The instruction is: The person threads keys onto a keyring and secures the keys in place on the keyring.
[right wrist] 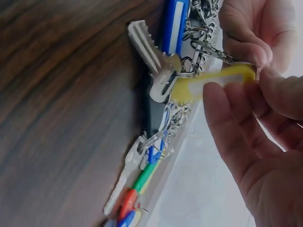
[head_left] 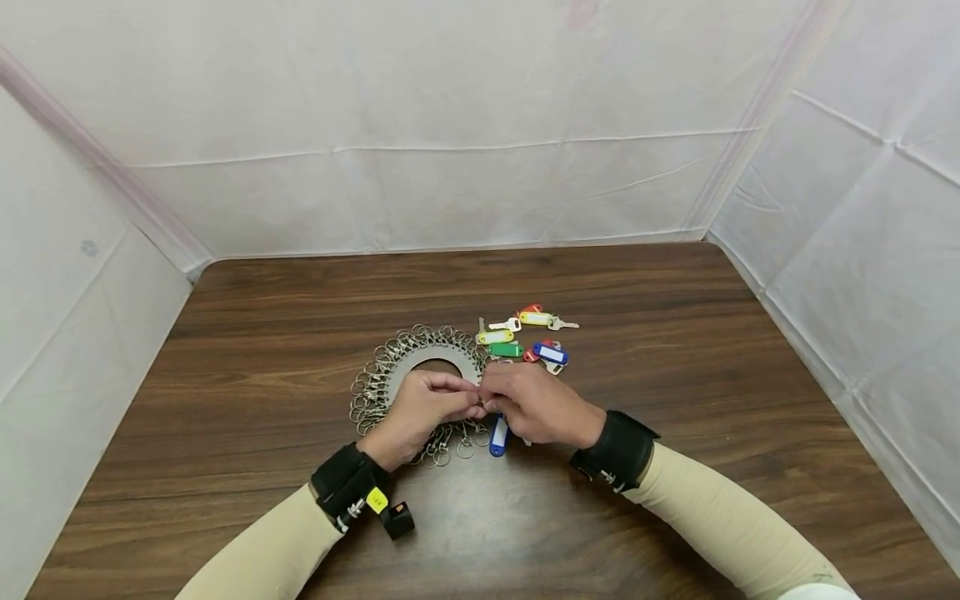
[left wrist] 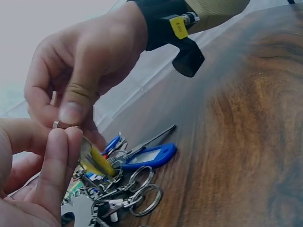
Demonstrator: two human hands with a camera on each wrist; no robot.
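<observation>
Both hands meet over the near edge of a ring holder (head_left: 420, 354) on the tabletop (head_left: 675, 350); the left hand (head_left: 420, 412) pinches a small metal clip (left wrist: 57, 124) between thumb and forefinger; the right hand (head_left: 536, 404) pinches a yellow tag (right wrist: 208, 85) with its key (right wrist: 147, 47) hanging. A blue tag (head_left: 498, 436) lies just below the hands; more tagged keys (head_left: 525, 337) lie beyond them.

Head view: even, diffuse light off the white sheeting (head_left: 480, 125); soft, faint shadows on the wooden table (head_left: 675, 375); wide-angle bowing at the edges. Both wrist views are dimmer and hazy. The nearest fingers (left wrist: 57, 156) and palm (right wrist: 265, 179) are out of focus.
</observation>
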